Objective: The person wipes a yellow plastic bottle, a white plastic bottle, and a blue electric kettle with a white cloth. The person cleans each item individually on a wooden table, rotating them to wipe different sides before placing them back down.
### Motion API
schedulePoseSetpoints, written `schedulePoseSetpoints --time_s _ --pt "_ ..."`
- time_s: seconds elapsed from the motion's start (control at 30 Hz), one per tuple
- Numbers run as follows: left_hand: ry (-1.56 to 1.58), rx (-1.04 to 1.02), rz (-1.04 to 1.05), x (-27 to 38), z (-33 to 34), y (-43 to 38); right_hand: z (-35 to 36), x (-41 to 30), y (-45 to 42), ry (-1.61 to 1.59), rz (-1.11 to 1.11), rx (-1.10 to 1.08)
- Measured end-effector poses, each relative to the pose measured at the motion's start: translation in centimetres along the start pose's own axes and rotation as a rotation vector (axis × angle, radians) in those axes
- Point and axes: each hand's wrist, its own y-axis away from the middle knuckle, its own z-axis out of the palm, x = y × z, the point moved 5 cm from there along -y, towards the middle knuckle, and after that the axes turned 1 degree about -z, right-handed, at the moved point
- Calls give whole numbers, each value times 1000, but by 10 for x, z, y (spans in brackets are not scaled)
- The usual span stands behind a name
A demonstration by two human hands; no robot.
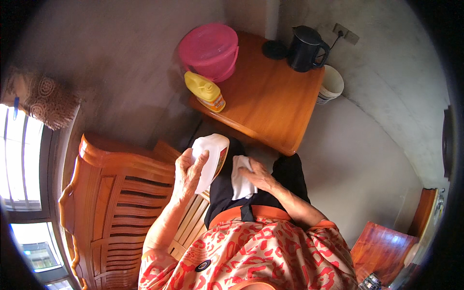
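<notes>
My left hand (189, 170) grips a white plastic jug (212, 159) by its side, tilted above my left thigh; part of a coloured label shows on the jug's right side. In my right hand (258, 174) is a white cloth (241, 181), held over my lap and hanging down between my thighs. The jug and the cloth are apart. Beyond my knees, a yellow plastic jug (206, 91) with a label stands at the near left edge of a wooden table (268, 105).
A pink lidded bucket (210, 50) and a black electric kettle (306, 49) stand on the table, a round black base (274, 49) between them. A white bucket (331, 85) is behind its right edge. The slatted wooden bench (134, 210) extends along my left.
</notes>
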Motion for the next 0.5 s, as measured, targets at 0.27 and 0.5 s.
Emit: schedulePoseSetpoints --time_s 0.27,0.5 --pt "-238 -123 128 18 57 -82 -119 65 6 187 24 364" --pt "-329 -178 262 15 121 -159 -194 110 2 -6 21 664"
